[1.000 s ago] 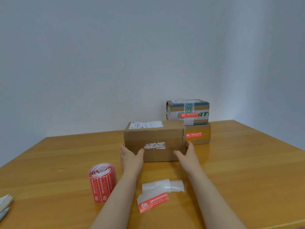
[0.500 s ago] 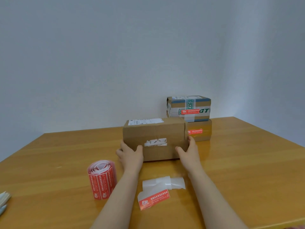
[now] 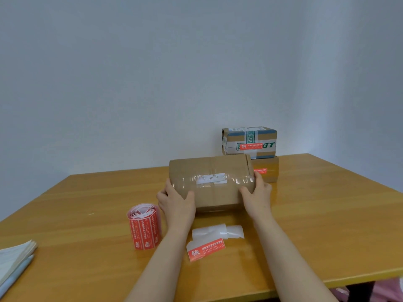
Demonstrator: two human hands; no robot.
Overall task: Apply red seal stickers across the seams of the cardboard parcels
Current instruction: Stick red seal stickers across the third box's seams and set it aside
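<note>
Gripping left hand [image 3: 176, 202]: fingers curled round brown parcel [image 3: 212, 186] on table [image 3: 87, 214], 9 o'clock end.
Right hand [image 3: 258, 194]: clasped 3 o'clock end, thumb on front.
Sticker roll [image 3: 145, 225]: stood at 8 o'clock.
Loose red sticker [image 3: 206, 249]: lay at 6 o'clock.
Sealed parcels [image 3: 248, 142]: stacked at 1 o'clock, partly hidden.

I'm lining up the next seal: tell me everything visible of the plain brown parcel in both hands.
The plain brown parcel is a long, creased cardboard box with glossy clear tape over a torn white label patch. A seam crosses its middle. No red seal shows on it. It is tipped, taped face toward the camera. The left hand and right hand grip its ends, thumbs in front.
</note>
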